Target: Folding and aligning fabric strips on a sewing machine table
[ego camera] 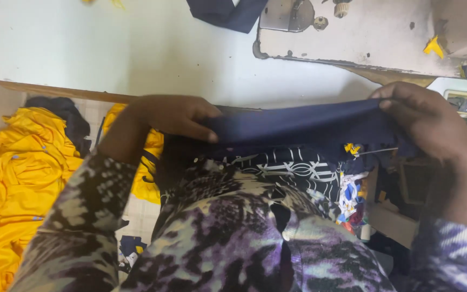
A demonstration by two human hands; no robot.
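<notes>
Navy cloth (298,127) stretches taut just below the near edge of the sewing table (136,59), held at both ends. Left of it, one heap of yellow fabric (12,178) lies on the floor beneath that edge. Her left hand (177,116) pinches the cloth's left end, fingers curled shut over it; the right hand (431,124) grips the right end. One sewing machine base (363,38) sits on the table's right side, above the cloth.

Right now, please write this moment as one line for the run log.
left hand: grips navy fabric | right hand: grips other end | fabric: stretched between hands | behind: sewing machine on table
</notes>
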